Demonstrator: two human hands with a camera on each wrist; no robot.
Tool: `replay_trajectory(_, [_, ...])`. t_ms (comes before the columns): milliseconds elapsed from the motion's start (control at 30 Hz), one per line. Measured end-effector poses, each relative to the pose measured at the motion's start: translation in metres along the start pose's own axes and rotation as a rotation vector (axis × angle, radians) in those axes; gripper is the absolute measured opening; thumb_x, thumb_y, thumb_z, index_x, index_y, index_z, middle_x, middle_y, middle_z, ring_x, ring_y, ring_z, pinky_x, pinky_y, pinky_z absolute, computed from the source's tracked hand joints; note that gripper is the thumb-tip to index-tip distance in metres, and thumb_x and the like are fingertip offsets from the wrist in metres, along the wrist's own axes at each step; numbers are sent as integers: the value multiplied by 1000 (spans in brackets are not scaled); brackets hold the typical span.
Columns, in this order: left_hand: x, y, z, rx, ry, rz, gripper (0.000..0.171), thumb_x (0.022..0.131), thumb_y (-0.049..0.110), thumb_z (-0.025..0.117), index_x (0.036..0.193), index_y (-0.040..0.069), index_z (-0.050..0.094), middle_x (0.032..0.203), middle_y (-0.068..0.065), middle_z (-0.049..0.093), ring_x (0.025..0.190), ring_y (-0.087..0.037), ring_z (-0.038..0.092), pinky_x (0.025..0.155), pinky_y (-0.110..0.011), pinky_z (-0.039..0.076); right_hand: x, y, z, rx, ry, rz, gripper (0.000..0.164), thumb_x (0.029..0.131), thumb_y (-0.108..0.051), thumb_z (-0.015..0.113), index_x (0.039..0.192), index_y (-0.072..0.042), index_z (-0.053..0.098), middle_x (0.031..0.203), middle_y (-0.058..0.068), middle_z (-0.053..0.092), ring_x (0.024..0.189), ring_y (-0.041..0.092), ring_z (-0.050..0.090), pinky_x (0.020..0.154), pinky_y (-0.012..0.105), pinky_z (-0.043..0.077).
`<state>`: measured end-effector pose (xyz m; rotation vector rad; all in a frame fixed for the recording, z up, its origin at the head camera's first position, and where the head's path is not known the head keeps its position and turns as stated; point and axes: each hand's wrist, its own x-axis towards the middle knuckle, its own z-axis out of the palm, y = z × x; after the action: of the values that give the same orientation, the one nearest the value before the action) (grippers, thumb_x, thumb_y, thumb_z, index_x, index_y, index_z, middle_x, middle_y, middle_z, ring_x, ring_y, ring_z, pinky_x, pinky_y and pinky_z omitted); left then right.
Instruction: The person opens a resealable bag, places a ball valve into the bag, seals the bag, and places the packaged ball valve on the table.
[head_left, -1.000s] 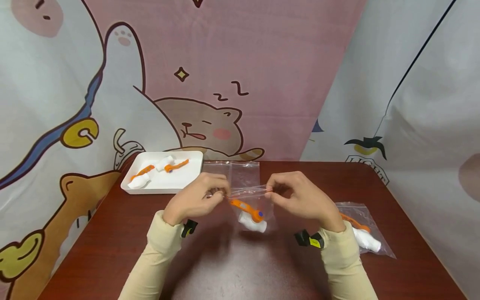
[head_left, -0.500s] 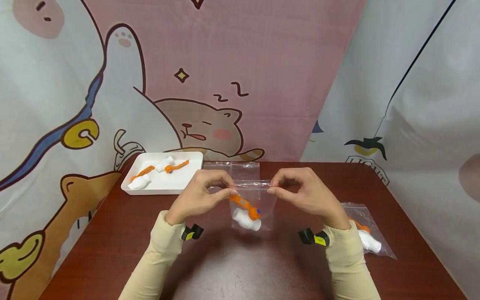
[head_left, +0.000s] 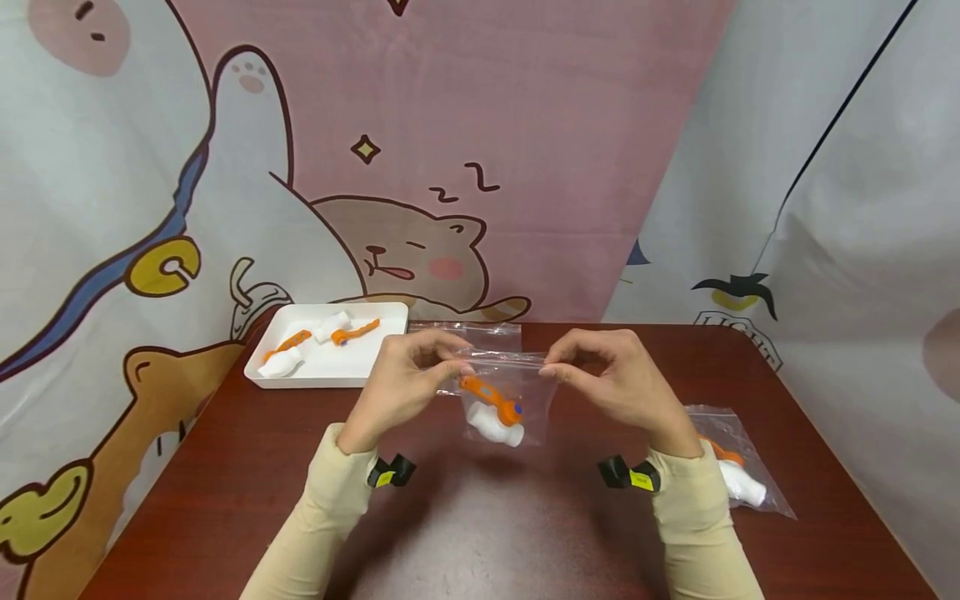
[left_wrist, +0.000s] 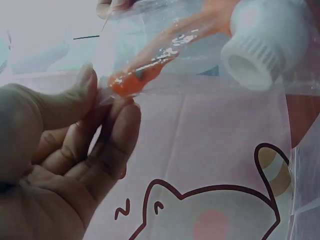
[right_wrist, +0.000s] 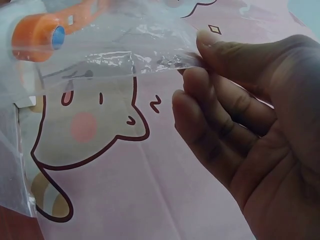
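Note:
A clear zip bag (head_left: 536, 408) hangs above the table between my two hands. Inside it are an orange plastic piece (head_left: 491, 398) with a blue dot at its wide end and a small white bottle-like piece (head_left: 495, 423) with a ribbed neck (left_wrist: 257, 62). My left hand (head_left: 405, 379) pinches the bag's top left corner between thumb and fingers. At the top right corner, the thumb and fingertips of my right hand (head_left: 615, 383) grip the zip edge. The right wrist view shows the film (right_wrist: 150, 60) stretched toward those fingertips.
A white tray (head_left: 360, 362) at the back left holds orange pieces (head_left: 356, 332) and white pieces (head_left: 281, 362). Behind my hands lies another clear bag (head_left: 495, 336). A filled bag (head_left: 750, 467) rests at the right, partly behind my right forearm. A printed cloth hangs behind the table.
The bag has risen slightly, its contents with it. Both hands have shifted a little upward, and the right has moved slightly right. The zip edge is pulled straighter than a second ago.

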<state>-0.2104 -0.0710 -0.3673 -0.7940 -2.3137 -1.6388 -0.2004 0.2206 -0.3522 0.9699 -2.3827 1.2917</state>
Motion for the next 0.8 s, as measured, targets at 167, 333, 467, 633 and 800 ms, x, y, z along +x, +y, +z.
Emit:
replay_trajectory(167, [0, 2, 2, 16, 9, -97, 5, 86, 12, 83, 90, 13, 80, 83, -2, 77, 67, -14, 70, 56, -24, 52, 1, 1, 1, -2, 0, -12, 17, 87, -12, 82, 92, -26, 74, 83, -7, 73, 73, 7, 67, 68, 21, 58])
replay_trajectory(333, [-1, 2, 4, 20, 42, -94, 5, 86, 13, 83, 85, 15, 79, 78, -1, 75, 65, -15, 68, 56, -24, 51, 2, 1, 1, 4, -4, -12, 19, 86, -10, 82, 93, -26, 74, 83, -2, 74, 73, 8, 67, 69, 21, 58])
replay_trajectory(467, [-1, 2, 7, 36, 81, -19, 9, 85, 7, 83, 80, 13, 78, 73, -2, 74, 62, -14, 64, 56, -24, 50, 2, 1, 1, 3, -20, 5, 15, 88, -14, 81, 93, -27, 74, 84, -2, 74, 74, 8, 67, 68, 22, 58])
replay_trajectory(633, [-2, 3, 10, -4, 80, 45, 7, 86, 7, 82, 81, 10, 77, 73, -3, 72, 63, -12, 61, 59, -25, 52, 1, 3, -1, -2, -33, 40, 14, 89, -15, 81, 92, -27, 73, 86, -11, 72, 75, 7, 67, 69, 23, 58])
replay_trajectory(800, [-1, 4, 13, -93, 46, 121, 4, 86, 6, 81, 85, 7, 78, 76, -4, 70, 68, -12, 61, 65, -24, 55, 1, 4, 0, 6, -23, 54, 18, 89, -12, 81, 99, -25, 72, 89, -10, 72, 78, 9, 68, 71, 23, 57])
